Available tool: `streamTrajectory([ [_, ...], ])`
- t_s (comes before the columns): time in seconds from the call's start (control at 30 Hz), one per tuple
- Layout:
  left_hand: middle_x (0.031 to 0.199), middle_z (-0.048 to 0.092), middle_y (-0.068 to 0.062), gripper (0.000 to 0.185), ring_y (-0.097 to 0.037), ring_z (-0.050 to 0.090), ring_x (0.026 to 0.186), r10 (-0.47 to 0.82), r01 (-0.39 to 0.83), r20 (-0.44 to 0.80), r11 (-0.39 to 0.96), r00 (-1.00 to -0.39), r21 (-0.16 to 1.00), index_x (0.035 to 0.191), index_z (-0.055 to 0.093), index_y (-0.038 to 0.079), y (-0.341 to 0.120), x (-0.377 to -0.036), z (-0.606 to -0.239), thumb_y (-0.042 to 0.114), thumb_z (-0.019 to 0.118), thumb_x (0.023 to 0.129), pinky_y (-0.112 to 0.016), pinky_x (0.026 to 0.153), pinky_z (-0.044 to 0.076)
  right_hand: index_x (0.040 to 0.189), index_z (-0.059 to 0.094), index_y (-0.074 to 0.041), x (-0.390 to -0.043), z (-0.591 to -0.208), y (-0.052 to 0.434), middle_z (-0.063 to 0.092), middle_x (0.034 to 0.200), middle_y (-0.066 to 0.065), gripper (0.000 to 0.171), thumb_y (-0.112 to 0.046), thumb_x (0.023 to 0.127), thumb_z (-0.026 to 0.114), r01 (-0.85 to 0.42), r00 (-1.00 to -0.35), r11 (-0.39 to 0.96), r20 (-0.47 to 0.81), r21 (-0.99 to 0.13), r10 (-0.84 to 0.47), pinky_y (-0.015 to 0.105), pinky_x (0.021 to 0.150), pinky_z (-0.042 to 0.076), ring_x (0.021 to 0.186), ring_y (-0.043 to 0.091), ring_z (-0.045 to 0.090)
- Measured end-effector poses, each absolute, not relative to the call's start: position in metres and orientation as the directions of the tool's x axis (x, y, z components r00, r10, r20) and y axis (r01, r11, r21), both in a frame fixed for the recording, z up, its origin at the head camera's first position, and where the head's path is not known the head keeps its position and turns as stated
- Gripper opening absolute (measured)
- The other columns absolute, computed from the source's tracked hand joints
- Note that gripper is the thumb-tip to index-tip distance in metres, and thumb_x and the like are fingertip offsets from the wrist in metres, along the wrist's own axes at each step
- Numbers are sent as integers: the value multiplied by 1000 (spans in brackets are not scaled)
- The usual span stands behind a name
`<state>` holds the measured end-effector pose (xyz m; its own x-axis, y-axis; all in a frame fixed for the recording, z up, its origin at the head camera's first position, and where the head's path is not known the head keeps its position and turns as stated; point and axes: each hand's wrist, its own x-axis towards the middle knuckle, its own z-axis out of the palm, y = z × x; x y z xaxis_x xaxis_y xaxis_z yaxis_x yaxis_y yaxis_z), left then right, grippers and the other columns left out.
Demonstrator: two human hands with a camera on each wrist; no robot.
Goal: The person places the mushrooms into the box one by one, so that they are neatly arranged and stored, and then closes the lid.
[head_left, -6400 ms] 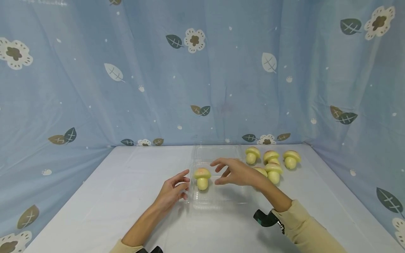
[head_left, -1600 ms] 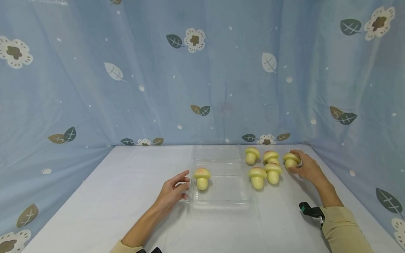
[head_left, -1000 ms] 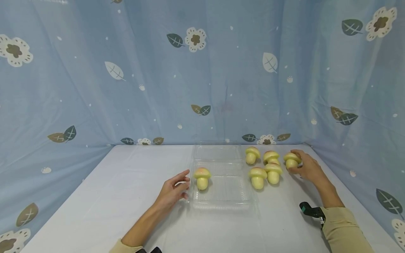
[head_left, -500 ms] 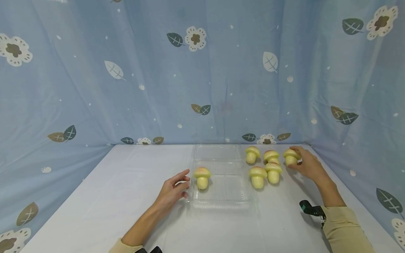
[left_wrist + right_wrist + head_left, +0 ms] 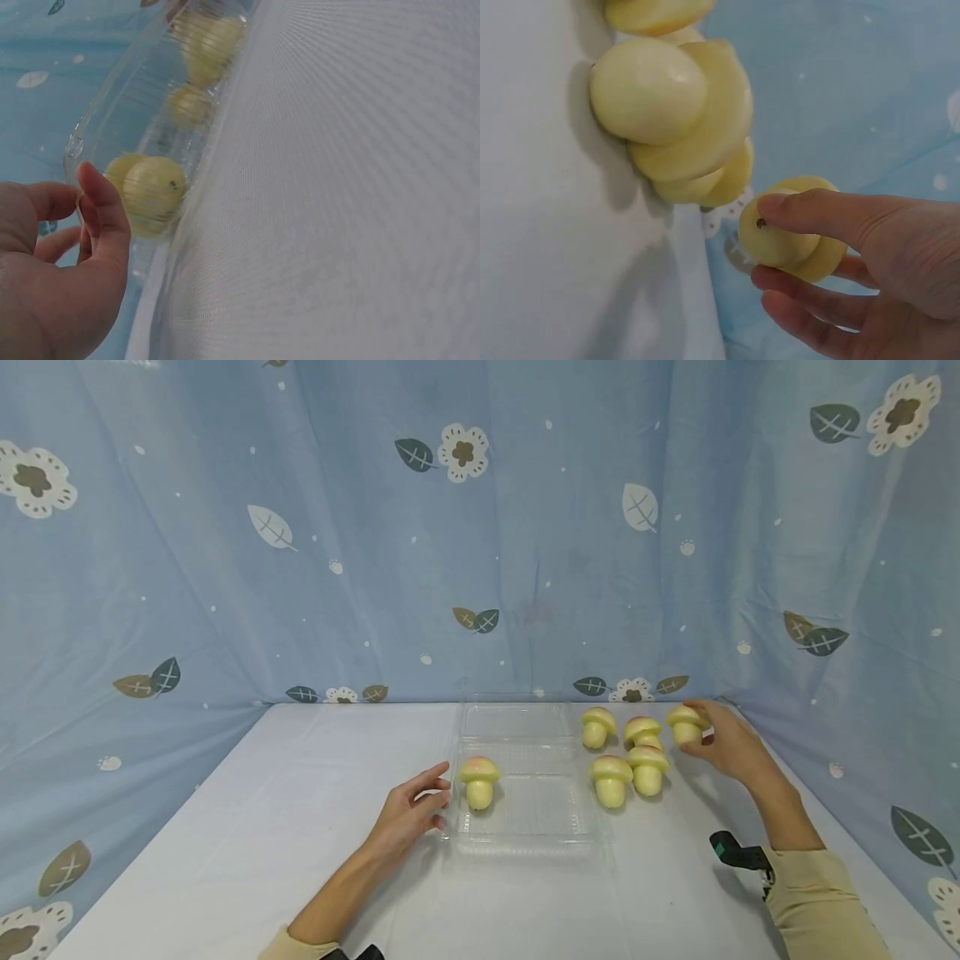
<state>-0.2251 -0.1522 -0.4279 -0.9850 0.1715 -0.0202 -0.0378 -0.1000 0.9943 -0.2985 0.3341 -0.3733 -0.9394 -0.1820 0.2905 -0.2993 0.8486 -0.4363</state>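
My right hand (image 5: 723, 745) pinches a yellow toy mushroom (image 5: 686, 723) (image 5: 791, 231) by its stem and cap, lifted slightly off the white table at the far right. Several more mushrooms (image 5: 628, 753) (image 5: 671, 112) stand in a cluster just left of it. A clear plastic clamshell tray (image 5: 525, 831) lies open in the middle, with one pink-topped mushroom (image 5: 479, 781) (image 5: 150, 191) standing in its near left corner. My left hand (image 5: 414, 810) (image 5: 67, 262) rests against the tray's left edge, fingers loosely bent and holding nothing.
The tray's clear lid (image 5: 516, 720) lies flat behind it. A blue leaf-and-flower curtain (image 5: 480, 527) closes in the back and both sides. A black wrist camera mount (image 5: 738, 853) sits on my right sleeve.
My right hand went from the tray to the rightmost mushroom, gripped it, and has now raised it a little and drawn it back. The left hand has stayed put.
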Motion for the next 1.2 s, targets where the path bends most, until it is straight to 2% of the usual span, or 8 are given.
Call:
streamTrajectory([
  [0.6,116,49,-5,57,-11,54,86,158,-39,-20,-119,-987,992,148,42,6,-152,-225,-429,6,61,95,-20,61,51,147,36,-4,-288,-351,314,43,136,32,73,-14,86,74,-285,-947,870,262,-402,-189,49,70,56,96,45,64],
  [1.2,116,50,-5,55,-11,54,85,161,-29,-12,-103,-987,994,147,42,6,-151,-225,-428,4,58,95,-20,61,51,145,38,-6,-275,-338,290,45,140,28,73,-7,83,76,-387,-898,848,355,-362,-259,48,75,57,100,43,61],
])
